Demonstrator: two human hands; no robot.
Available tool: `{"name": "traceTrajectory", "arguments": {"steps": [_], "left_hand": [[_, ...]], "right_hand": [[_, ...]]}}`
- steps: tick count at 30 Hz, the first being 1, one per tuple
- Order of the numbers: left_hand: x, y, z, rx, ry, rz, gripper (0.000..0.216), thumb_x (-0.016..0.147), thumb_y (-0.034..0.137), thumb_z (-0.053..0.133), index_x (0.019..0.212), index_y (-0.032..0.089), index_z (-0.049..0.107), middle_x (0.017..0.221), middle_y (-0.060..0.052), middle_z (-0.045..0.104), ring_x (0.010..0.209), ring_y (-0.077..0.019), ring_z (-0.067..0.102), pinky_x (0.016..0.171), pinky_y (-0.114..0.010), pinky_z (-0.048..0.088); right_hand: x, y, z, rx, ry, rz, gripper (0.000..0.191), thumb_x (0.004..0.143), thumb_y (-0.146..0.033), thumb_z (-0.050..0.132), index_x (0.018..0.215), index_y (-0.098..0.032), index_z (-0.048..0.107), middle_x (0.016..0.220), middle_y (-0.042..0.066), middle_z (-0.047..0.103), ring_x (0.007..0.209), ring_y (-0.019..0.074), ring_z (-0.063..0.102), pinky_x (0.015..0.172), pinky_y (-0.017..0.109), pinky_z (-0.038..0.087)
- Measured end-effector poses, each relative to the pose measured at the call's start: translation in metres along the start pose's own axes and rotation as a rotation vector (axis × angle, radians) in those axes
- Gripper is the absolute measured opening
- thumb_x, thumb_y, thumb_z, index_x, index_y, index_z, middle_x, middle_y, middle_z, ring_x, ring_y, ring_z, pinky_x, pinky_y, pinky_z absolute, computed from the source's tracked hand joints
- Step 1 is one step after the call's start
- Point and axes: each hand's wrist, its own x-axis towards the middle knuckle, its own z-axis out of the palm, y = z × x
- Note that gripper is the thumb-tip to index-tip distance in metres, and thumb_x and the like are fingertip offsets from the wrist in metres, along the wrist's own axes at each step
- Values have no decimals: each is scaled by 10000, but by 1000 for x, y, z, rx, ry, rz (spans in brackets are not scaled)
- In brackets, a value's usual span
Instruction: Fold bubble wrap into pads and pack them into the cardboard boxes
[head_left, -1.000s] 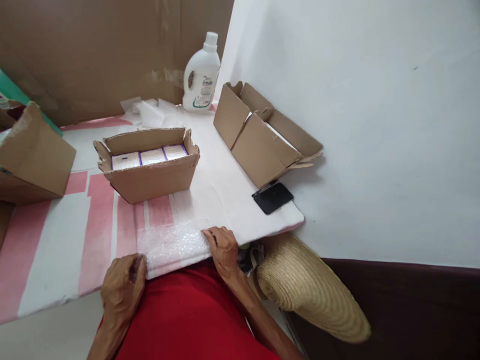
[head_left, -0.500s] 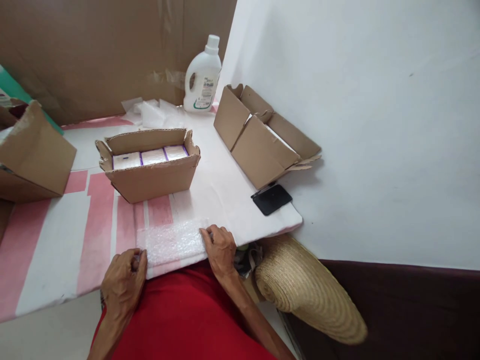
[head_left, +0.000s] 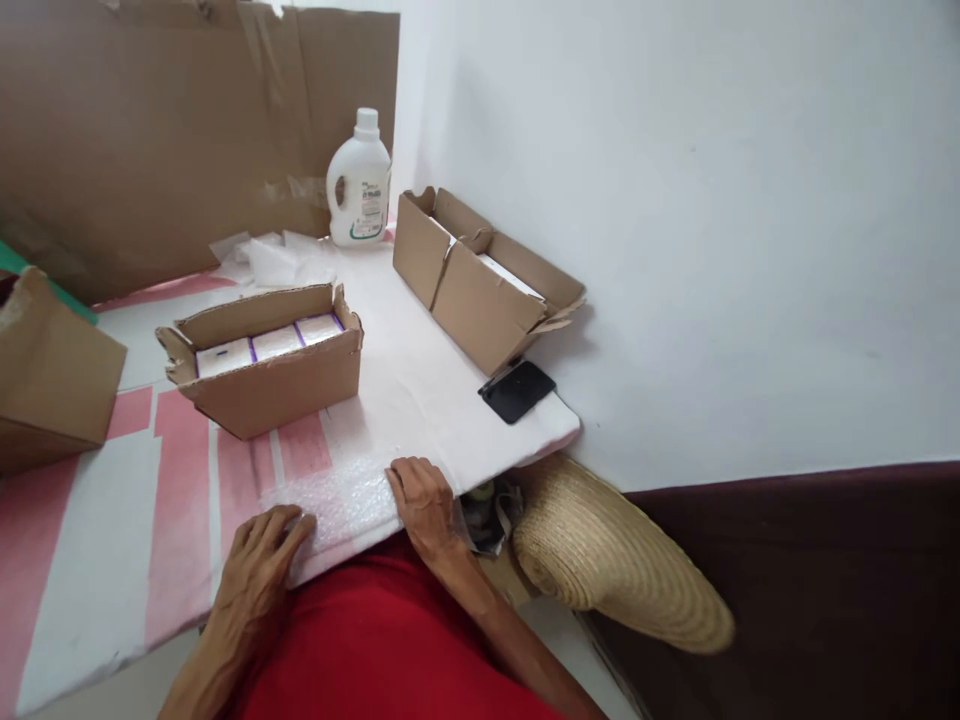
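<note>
A sheet of clear bubble wrap [head_left: 341,497] lies flat at the near edge of the pink-and-white table [head_left: 112,560]. My left hand [head_left: 262,560] rests on its left end with the fingers stretched out flat. My right hand [head_left: 420,500] lies on its right end, fingers curled down over the sheet's edge. Behind the wrap stands an open cardboard box [head_left: 262,385] holding three white packs with purple edges [head_left: 262,343].
A second open cardboard box [head_left: 480,300] lies on its side against the white wall, with a black phone [head_left: 517,390] in front of it. A white detergent bottle [head_left: 358,182] stands at the back. Another carton [head_left: 52,375] sits at left. A straw hat [head_left: 615,560] hangs below the table's right corner.
My left hand has gone from a closed pinch at the wrap's corner to lying flat on it. The right hand has stayed on the right end. The camera has tilted up and right.
</note>
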Motion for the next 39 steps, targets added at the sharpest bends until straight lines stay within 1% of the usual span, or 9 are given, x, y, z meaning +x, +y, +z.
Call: {"name": "traceTrajectory", "arguments": {"steps": [4, 7, 10, 13, 17, 21, 24, 33, 39], "left_hand": [[1, -8, 0, -37, -40, 22, 402, 926, 96, 432, 1260, 223, 616, 1186, -82, 684, 1081, -216, 619, 890, -328, 466], [3, -5, 3, -9, 17, 2, 275, 979, 240, 486, 1202, 234, 647, 1144, -77, 696, 1035, -223, 632, 867, -343, 468], [6, -1, 6, -7, 57, -5, 245, 988, 305, 515, 1169, 216, 654, 1113, -82, 694, 1016, -223, 634, 863, -349, 462], [8, -1, 6, -24, 73, 24, 250, 1001, 295, 487, 1171, 203, 646, 1113, -85, 690, 1021, -215, 633, 858, -342, 459], [8, -3, 6, -34, 75, 4, 245, 991, 314, 526, 1185, 209, 632, 1126, -84, 680, 1033, -221, 627, 868, -348, 455], [5, -6, 11, -50, 62, -15, 252, 986, 332, 541, 1197, 226, 627, 1140, -83, 674, 1035, -227, 627, 861, -354, 461], [4, -7, 12, -56, 47, -16, 249, 983, 327, 546, 1198, 230, 626, 1148, -83, 668, 1051, -232, 623, 870, -360, 461], [1, 1, 2, -69, -4, -37, 397, 931, 433, 625, 1268, 226, 593, 1205, -105, 656, 1103, -257, 613, 914, -380, 479], [16, 30, 11, 26, 2, -13, 461, 945, 428, 595, 1329, 173, 582, 1207, -135, 655, 1089, -276, 601, 890, -394, 489]], "right_hand": [[5, 2, -8, 25, 18, -23, 229, 1047, -185, 480, 852, -201, 600, 763, 29, 639, 742, 200, 567, 698, 327, 390], [3, -18, -19, -7, 62, -40, 190, 1039, -172, 468, 935, -180, 627, 792, 52, 637, 769, 213, 552, 696, 349, 380], [-5, -51, -23, 47, 45, -292, 140, 1016, -225, 509, 1037, -157, 630, 849, 69, 634, 802, 228, 536, 694, 368, 368], [-13, -66, -18, 121, -105, -568, 137, 1000, -234, 546, 1079, -148, 617, 927, 64, 642, 874, 221, 548, 735, 367, 387], [-23, -35, -19, 54, -180, -478, 107, 1005, -184, 528, 1037, -146, 623, 923, 65, 661, 878, 219, 551, 730, 358, 403], [-34, 4, -36, 30, -114, -367, 154, 1016, -164, 499, 1099, -139, 627, 999, 101, 678, 964, 235, 554, 788, 358, 429], [-35, 10, -43, -1, -74, -322, 140, 1013, -194, 523, 1068, -138, 640, 990, 105, 673, 971, 248, 546, 795, 371, 429], [-7, 13, -37, -122, -123, -633, 191, 996, -82, 501, 909, -135, 662, 860, 68, 633, 841, 222, 514, 705, 368, 354], [32, 41, -31, -173, -118, -606, 221, 1003, -85, 511, 878, -151, 680, 879, 80, 652, 900, 235, 516, 749, 371, 376]]}}
